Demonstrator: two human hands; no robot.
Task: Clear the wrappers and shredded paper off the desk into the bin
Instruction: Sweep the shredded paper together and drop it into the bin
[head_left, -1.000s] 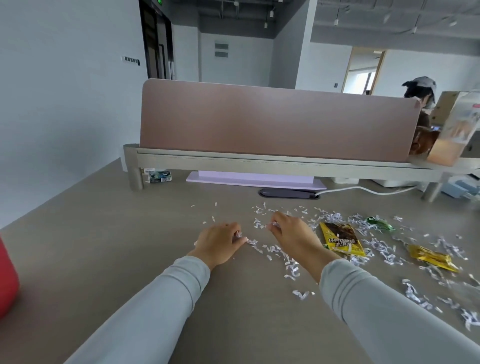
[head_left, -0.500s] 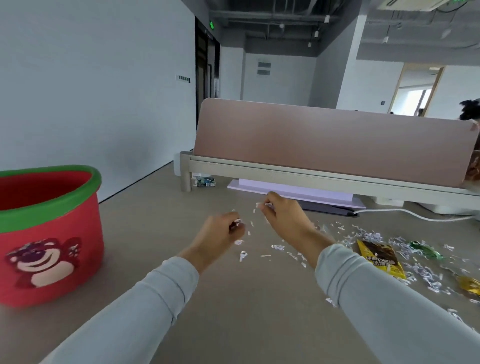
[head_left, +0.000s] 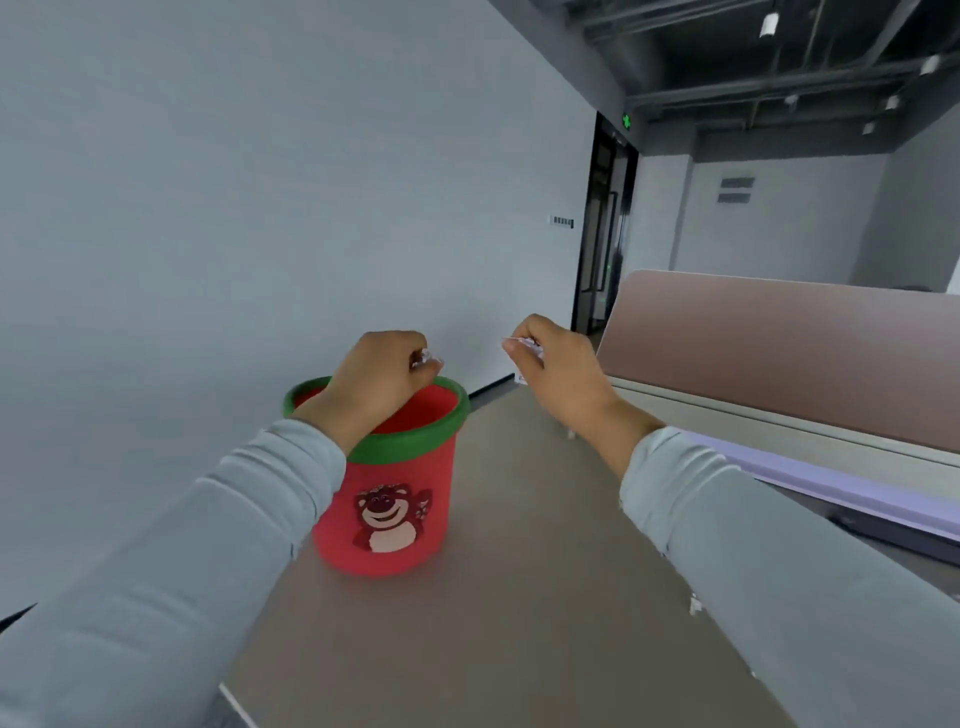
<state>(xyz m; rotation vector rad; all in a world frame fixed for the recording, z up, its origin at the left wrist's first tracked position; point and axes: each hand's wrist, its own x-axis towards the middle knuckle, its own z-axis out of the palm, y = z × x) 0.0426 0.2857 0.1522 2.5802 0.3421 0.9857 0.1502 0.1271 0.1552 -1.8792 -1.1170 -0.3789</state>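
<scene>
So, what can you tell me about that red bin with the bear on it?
The bin is a round red tub, plastic by its look, with a thick green rim and a cartoon bear on its side. It stands upright and open near the left edge of the desk. The left hand hangs over its mouth, pinching shredded paper; whether the wrist touches the rim is unclear. Its inside is mostly hidden.

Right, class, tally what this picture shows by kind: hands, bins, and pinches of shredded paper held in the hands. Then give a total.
Hands: 2, the left hand and the right hand
Bins: 1, the red bin
Pinches of shredded paper: 2, the left pinch and the right pinch
Total: 5
</scene>
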